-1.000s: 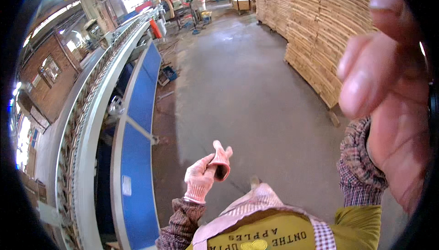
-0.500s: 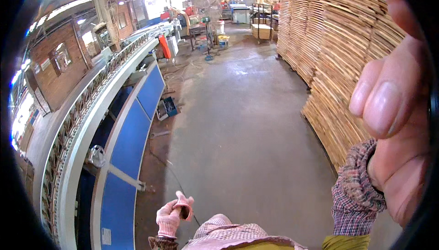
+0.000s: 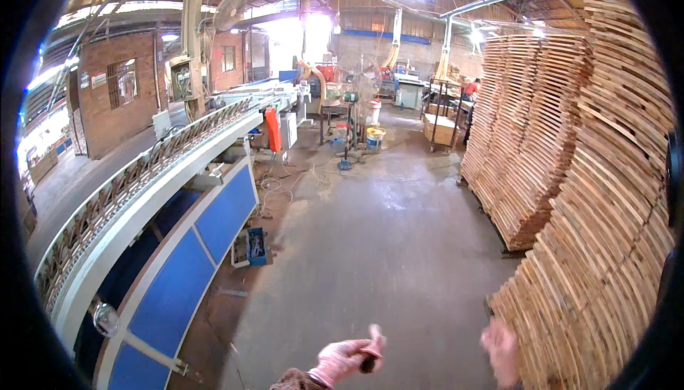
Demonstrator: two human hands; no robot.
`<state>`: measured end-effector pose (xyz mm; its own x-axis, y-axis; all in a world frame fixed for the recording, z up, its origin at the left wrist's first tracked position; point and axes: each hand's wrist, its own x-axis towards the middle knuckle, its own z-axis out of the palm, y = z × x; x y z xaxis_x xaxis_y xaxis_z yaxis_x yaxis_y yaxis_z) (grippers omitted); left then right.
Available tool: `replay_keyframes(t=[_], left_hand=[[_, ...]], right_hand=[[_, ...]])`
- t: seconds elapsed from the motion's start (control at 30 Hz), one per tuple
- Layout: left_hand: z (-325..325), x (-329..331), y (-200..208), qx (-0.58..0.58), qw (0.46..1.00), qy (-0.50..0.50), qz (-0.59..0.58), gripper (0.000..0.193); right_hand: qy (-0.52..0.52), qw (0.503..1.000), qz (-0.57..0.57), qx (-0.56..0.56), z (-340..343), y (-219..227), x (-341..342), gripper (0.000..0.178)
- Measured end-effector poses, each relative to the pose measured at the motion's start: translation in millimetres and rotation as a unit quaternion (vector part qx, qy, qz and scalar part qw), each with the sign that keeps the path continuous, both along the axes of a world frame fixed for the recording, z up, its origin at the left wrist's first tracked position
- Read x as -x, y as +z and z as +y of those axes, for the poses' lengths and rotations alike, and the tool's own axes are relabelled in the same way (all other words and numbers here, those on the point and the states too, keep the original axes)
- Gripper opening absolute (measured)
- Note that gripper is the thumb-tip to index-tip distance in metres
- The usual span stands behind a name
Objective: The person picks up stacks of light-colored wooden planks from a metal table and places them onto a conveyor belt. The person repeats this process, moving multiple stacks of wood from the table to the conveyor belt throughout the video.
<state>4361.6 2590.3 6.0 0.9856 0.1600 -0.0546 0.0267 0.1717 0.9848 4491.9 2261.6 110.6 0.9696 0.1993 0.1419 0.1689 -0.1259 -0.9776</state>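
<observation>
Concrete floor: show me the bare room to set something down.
Free: the floor ahead of the gloved left hand, between the blue-panelled machine and stacked boards. Crowded: beside the machine, where a blue box sits, and farther back around the buckets.

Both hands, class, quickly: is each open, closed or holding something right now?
Left hand: closed, holding a pinkish glove.
Right hand: blurred; open or closed cannot be told.

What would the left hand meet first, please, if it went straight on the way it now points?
The left hand would probably meet the stacked boards on the right, though depth is unclear.
</observation>
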Motion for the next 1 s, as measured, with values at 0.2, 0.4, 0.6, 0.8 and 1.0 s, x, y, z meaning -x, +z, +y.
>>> replay_keyframes(t=[0.2,0.4,0.6,0.8,1.0], left_hand=[[4.5,-193.7,7.7,-0.366,0.929,-0.031,-0.037,0.030],[39.2,-343.9,19.0,-0.430,0.902,0.048,-0.004,0.029],[97.0,-468.4,44.4,-0.205,0.961,0.182,0.029,0.027],[194.2,-643.2,-61.6,0.087,0.977,0.193,0.023,0.020],[235.0,-862.5,-44.4,-0.120,0.988,0.094,0.035,0.031]], right_hand=[[-0.101,0.976,0.182,0.067,-33.5,-151.5,-102.9,0.037],[-0.037,0.998,0.031,0.041,78.4,-119.9,-331.3,0.033],[0.192,0.979,-0.067,0.036,223.6,-34.4,-473.8,0.029],[0.361,0.900,-0.244,0.026,344.4,-80.9,-627.1,0.023],[0.304,0.943,-0.019,0.135,350.9,-92.4,-796.2,0.033]])
